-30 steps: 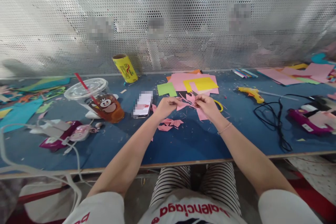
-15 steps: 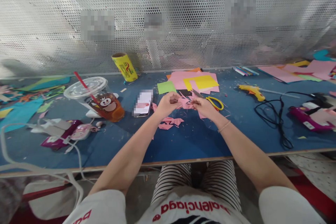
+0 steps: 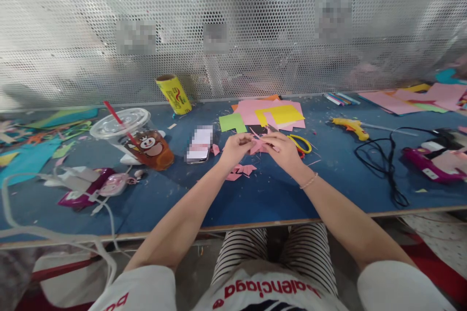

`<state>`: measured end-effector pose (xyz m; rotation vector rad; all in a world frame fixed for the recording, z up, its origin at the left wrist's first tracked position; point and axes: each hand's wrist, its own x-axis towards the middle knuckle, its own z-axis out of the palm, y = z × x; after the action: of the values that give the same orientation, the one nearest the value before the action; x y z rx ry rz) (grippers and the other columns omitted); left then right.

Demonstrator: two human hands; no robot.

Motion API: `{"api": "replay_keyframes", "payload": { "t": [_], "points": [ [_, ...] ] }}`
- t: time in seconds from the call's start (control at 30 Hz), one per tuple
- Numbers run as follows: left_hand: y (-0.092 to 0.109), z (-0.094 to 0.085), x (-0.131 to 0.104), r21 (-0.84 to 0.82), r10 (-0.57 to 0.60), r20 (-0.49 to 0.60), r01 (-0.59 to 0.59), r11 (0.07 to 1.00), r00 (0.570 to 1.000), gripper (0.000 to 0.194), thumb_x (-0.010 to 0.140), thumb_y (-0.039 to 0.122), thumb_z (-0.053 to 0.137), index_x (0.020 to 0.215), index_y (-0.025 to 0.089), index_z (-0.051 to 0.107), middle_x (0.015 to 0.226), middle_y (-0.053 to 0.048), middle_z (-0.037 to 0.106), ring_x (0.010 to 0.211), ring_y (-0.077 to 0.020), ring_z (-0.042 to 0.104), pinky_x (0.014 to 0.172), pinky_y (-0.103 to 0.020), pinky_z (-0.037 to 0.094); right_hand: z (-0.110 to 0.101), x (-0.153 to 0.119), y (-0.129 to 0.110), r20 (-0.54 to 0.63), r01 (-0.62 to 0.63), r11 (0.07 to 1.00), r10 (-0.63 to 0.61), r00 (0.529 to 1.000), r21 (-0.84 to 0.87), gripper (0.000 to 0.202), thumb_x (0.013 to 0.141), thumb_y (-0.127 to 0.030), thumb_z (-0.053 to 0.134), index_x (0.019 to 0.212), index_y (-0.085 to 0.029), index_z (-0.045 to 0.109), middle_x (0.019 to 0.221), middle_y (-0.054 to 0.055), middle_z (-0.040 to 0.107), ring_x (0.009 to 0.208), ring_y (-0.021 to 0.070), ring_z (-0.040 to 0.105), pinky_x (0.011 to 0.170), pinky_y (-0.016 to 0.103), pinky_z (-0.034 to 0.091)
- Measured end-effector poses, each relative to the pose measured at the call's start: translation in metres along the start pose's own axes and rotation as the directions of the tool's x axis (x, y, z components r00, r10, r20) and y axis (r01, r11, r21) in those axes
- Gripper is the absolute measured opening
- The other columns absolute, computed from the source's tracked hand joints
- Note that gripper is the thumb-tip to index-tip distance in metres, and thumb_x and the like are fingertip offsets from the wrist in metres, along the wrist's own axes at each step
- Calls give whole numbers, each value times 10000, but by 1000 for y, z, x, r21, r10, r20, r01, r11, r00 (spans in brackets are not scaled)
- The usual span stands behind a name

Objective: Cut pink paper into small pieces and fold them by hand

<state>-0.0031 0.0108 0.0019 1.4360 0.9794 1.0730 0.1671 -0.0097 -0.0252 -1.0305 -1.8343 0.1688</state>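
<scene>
A small pink paper piece [image 3: 257,146] is held between both hands above the middle of the blue table. My left hand [image 3: 236,148] pinches its left side, and my right hand [image 3: 282,148] has its fingers closed on the right side. Folded pink paper scraps [image 3: 241,171] lie just below my left hand. Scissors with yellow handles [image 3: 302,144] rest beyond my right hand, their blades partly covered. Behind the hands are stacked pink sheets [image 3: 248,111], a yellow sheet [image 3: 280,115] and a green sheet [image 3: 232,122].
A phone [image 3: 199,143] and a drink cup [image 3: 146,148] stand to the left, with a yellow roll [image 3: 174,95] behind. At right are a yellow glue gun [image 3: 350,127], its black cable and a purple power strip [image 3: 430,165]. A perforated metal screen [image 3: 233,73] borders the back.
My right hand has moved slightly left, closer to my left hand, and its fingers now cover more of the pink piece. Both hands stay closed on it.
</scene>
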Motion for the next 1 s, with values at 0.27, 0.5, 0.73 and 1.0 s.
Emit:
{"api": "replay_keyframes", "payload": {
  "t": [0.27,0.5,0.73,1.0],
  "points": [
    [2,4,-4,-177,-124,11,124,976,992,71,674,203,638,700,157,590,611,-2,611,582,-124,618,611,-303,541,-3,0,-6,-35,100,995,-99,994,15,206,864,-208,498,946,-230,686,956,53,676,925,159,617,851,363,517],
    [5,5,-4,-288,-197,36,199,937,980,60,670,159,630,683,144,573,574,-14,618,539,-132,621,573,-289,532,-9,-1,1,75,190,982,-189,979,1,257,876,-189,480,1025,-246,682,1016,38,690,975,157,621,904,365,506],
    [7,4,-4,-303,-212,57,219,928,976,64,687,147,630,719,128,577,585,-15,623,537,-126,626,571,-278,535,-16,2,0,121,341,937,-330,936,-76,281,880,-156,459,1020,-255,682,1047,18,690,958,145,635,887,355,526],
    [6,4,-3,-272,-174,30,175,946,984,134,677,201,671,741,112,595,626,-18,634,561,-111,621,586,-265,537,-9,2,-2,69,154,984,-160,985,92,307,823,-78,443,1016,-231,626,1020,53,645,972,169,597,857,384,514]
  ]
}}
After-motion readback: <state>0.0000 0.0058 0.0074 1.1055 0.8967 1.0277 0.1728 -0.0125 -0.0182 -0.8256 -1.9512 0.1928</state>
